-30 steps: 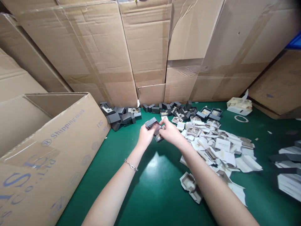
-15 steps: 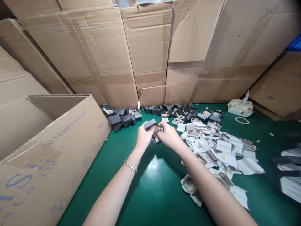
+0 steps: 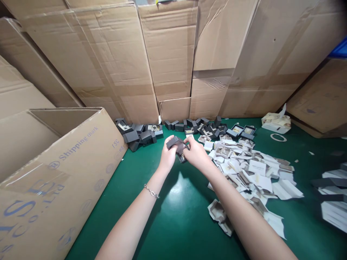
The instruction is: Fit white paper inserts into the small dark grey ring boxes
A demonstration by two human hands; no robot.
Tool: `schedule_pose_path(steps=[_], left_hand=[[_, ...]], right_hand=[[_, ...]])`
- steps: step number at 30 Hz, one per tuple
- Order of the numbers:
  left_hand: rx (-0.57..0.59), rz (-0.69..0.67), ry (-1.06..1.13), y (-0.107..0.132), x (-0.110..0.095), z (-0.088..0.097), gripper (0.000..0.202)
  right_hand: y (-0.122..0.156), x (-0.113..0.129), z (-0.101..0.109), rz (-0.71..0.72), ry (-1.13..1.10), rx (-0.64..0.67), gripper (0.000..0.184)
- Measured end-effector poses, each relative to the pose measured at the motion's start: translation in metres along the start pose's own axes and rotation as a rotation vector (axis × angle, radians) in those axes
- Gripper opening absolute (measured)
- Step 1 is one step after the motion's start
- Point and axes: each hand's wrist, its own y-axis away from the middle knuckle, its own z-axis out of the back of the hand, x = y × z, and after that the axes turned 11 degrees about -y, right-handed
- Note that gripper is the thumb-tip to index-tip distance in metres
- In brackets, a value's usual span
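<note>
A small dark grey jewelry box (image 3: 173, 141) with its lid raised is held between my hands over the green table. My left hand (image 3: 168, 156) is closed round its left side and lid. At the box's right edge, my right hand (image 3: 195, 152) pinches with bent fingers. Inside the box a little of a light or gold-coloured content shows, but my fingers cover most of it. Beyond my hands lie more small dark boxes (image 3: 132, 137), some with lids up. To the right of my right arm spreads a heap of white paper and card pieces (image 3: 257, 168).
A large open carton (image 3: 89, 155) stands at the left. Tall cardboard panels (image 3: 173, 54) close off the back. A tissue pack (image 3: 276, 122) and a white ring (image 3: 278, 137) lie at the back right. Blurred black and white pieces (image 3: 333, 198) sit at the right edge.
The box has tilted a little in my hands, and its lid now stands at a steeper angle. My left hand has shifted slightly. The view has moved slightly too.
</note>
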Motion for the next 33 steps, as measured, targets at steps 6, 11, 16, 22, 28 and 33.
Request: schedule_pose_path(steps=[6, 11, 16, 22, 28, 33], left_hand=[[0.042, 0.176, 0.393, 0.005, -0.004, -0.008, 0.03], [0.045, 0.233, 0.453, 0.008, -0.014, -0.007, 0.038], [0.031, 0.209, 0.515, 0.01, -0.016, -0.008, 0.046], [0.023, 0.126, 0.441, 0.008, -0.012, -0.009, 0.036], [0.102, 0.201, 0.264, -0.006, 0.001, 0.003, 0.023], [0.205, 0.279, 0.055, -0.014, 0.014, 0.012, 0.018]], right_hand=[[0.003, 0.001, -0.005, 0.087, 0.012, -0.046, 0.018], [0.008, 0.007, -0.007, 0.147, -0.037, -0.08, 0.018], [0.007, 0.007, -0.007, 0.163, -0.093, -0.116, 0.016], [0.0, -0.002, -0.007, 0.104, -0.174, -0.085, 0.017], [-0.004, 0.002, 0.02, 0.011, -0.123, 0.103, 0.051], [-0.011, -0.012, 0.072, -0.124, 0.38, 0.019, 0.034]])
